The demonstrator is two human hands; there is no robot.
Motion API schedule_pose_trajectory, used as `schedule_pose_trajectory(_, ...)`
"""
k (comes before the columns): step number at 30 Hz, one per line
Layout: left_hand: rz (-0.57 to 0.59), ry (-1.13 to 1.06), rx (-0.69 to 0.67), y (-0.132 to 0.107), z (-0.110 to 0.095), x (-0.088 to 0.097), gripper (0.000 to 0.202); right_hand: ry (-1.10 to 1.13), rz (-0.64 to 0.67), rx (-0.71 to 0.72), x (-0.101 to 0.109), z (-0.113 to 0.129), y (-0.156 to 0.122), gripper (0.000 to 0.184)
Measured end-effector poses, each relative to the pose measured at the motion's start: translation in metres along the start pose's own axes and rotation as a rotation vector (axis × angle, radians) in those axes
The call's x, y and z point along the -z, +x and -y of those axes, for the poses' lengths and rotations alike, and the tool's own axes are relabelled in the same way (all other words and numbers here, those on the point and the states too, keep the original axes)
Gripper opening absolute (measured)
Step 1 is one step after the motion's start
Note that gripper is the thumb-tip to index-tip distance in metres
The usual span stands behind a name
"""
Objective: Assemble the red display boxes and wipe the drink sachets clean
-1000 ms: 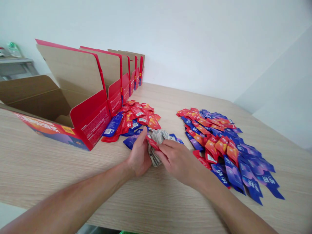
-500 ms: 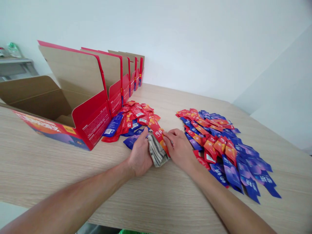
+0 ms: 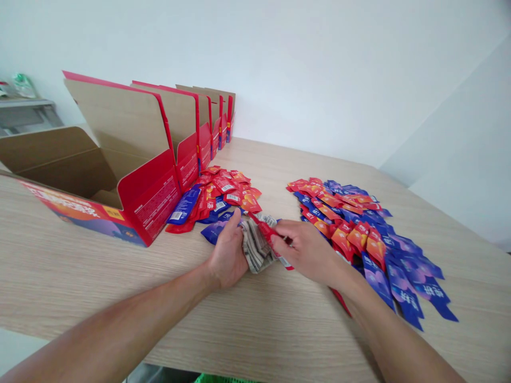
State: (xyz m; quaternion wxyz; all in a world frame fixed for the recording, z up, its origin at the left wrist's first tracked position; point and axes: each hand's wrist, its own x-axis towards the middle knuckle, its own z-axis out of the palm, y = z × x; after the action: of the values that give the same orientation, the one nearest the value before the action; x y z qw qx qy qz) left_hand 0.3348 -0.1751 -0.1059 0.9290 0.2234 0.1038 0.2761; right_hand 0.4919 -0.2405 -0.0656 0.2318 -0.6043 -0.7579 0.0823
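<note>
My left hand (image 3: 230, 256) grips a folded grey-and-white striped cloth (image 3: 254, 249) above the table, thumb pointing up. Pinched in the fingers of my right hand (image 3: 309, 250) is a red sachet (image 3: 265, 229), tilted nearly edge-on against the cloth. A pile of red and blue sachets (image 3: 227, 186) lies just beyond my left hand. To the right of my right hand, a wider spread of red and blue sachets (image 3: 371, 250) overlaps in rows; my right wrist and forearm hide part of it.
An open red cardboard box (image 3: 149, 199) stands on the left of the wooden table (image 3: 255, 330). Several more open boxes (image 3: 205, 143) line up behind it toward the white wall (image 3: 303, 80). A grey side table (image 3: 27, 109) is at the far left.
My right hand has shifted slightly right and turned the red sachet from its printed face to nearly edge-on, lifting it off the cloth. My left hand still grips the cloth.
</note>
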Motion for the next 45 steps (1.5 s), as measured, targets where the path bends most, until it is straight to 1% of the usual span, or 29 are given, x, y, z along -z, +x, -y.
schedule_pose_trajectory(2, 0.008, 0.001, 0.010, 0.000, 0.002, -0.002, 0.070, 0.045, -0.176, -0.019, 0.013, -0.003, 0.005, 0.039)
schedule_pose_trajectory(4, 0.005, 0.011, 0.033, 0.000, 0.005, -0.003, 0.068, 0.007, -0.343, -0.021, 0.023, -0.003, 0.016, 0.040)
schedule_pose_trajectory(5, -0.008, 0.026, 0.054, 0.000, 0.007, -0.003, 0.065, -0.035, -0.378, -0.003, 0.025, -0.002, 0.025, 0.039)
schedule_pose_trajectory(6, -0.028, 0.049, 0.079, 0.000, 0.009, -0.002, 0.058, -0.085, -0.374, 0.024, 0.025, -0.001, 0.035, 0.038)
schedule_pose_trajectory(7, -0.051, 0.078, 0.103, 0.000, 0.011, -0.001, 0.050, -0.141, -0.337, 0.056, 0.023, 0.001, 0.047, 0.037)
schedule_pose_trajectory(9, -0.092, 0.136, 0.134, -0.001, 0.014, 0.002, 0.033, -0.264, -0.211, 0.103, 0.012, 0.005, 0.071, 0.033)
schedule_pose_trajectory(11, -0.119, 0.168, 0.148, -0.002, 0.016, 0.004, 0.025, -0.394, -0.086, 0.108, -0.003, 0.010, 0.094, 0.031)
schedule_pose_trajectory(13, -0.140, 0.170, 0.150, -0.002, 0.016, 0.006, 0.025, -0.515, 0.021, 0.099, -0.019, 0.016, 0.110, 0.032)
schedule_pose_trajectory(15, -0.160, 0.167, 0.155, -0.002, 0.016, 0.006, 0.029, -0.575, 0.113, 0.085, -0.032, 0.021, 0.121, 0.034)
schedule_pose_trajectory(17, -0.168, 0.172, 0.155, -0.002, 0.016, 0.007, 0.035, -0.577, 0.184, 0.079, -0.041, 0.023, 0.128, 0.036)
schedule_pose_trajectory(19, -0.166, 0.175, 0.146, -0.002, 0.017, 0.007, 0.038, -0.541, 0.253, 0.110, -0.046, 0.023, 0.130, 0.041)
schedule_pose_trajectory(21, -0.165, 0.179, 0.137, -0.002, 0.017, 0.007, 0.039, -0.462, 0.310, 0.163, -0.044, 0.021, 0.130, 0.049)
schedule_pose_trajectory(22, -0.169, 0.183, 0.138, -0.002, 0.017, 0.007, 0.038, -0.407, 0.313, 0.180, -0.040, 0.018, 0.128, 0.050)
schedule_pose_trajectory(24, -0.177, 0.198, 0.148, -0.003, 0.016, 0.006, 0.036, -0.302, 0.244, 0.170, -0.023, 0.008, 0.121, 0.045)
schedule_pose_trajectory(26, -0.191, 0.214, 0.139, -0.003, 0.014, 0.006, 0.034, -0.258, 0.104, 0.087, 0.004, -0.006, 0.108, 0.031)
schedule_pose_trajectory(28, -0.226, 0.215, 0.092, -0.001, 0.010, 0.005, 0.031, -0.285, -0.018, -0.048, 0.034, -0.025, 0.090, 0.020)
schedule_pose_trajectory(30, -0.280, 0.195, 0.031, 0.000, 0.007, 0.004, 0.030, -0.359, -0.051, -0.174, 0.059, -0.044, 0.070, 0.018)
schedule_pose_trajectory(32, -0.326, 0.160, -0.018, 0.003, 0.004, 0.004, 0.032, -0.455, 0.016, -0.252, 0.070, -0.058, 0.049, 0.018)
schedule_pose_trajectory(34, -0.325, 0.126, -0.046, 0.005, 0.003, 0.004, 0.037, -0.526, 0.156, -0.301, 0.064, -0.063, 0.031, 0.025)
schedule_pose_trajectory(36, -0.291, 0.106, -0.057, 0.006, 0.003, 0.006, 0.040, -0.546, 0.296, -0.347, 0.048, -0.062, 0.018, 0.034)
schedule_pose_trajectory(38, -0.254, 0.100, -0.058, 0.007, 0.003, 0.008, 0.043, -0.515, 0.364, -0.390, 0.029, -0.056, 0.010, 0.037)
schedule_pose_trajectory(41, -0.217, 0.105, -0.066, 0.008, 0.003, 0.010, 0.045, -0.435, 0.345, -0.414, 0.009, -0.049, 0.006, 0.042)
schedule_pose_trajectory(43, -0.210, 0.110, -0.072, 0.008, 0.003, 0.011, 0.045, -0.400, 0.312, -0.428, 0.004, -0.049, 0.007, 0.050)
schedule_pose_trajectory(45, -0.217, 0.107, -0.067, 0.008, 0.003, 0.011, 0.045, -0.370, 0.288, -0.454, 0.003, -0.052, 0.008, 0.052)
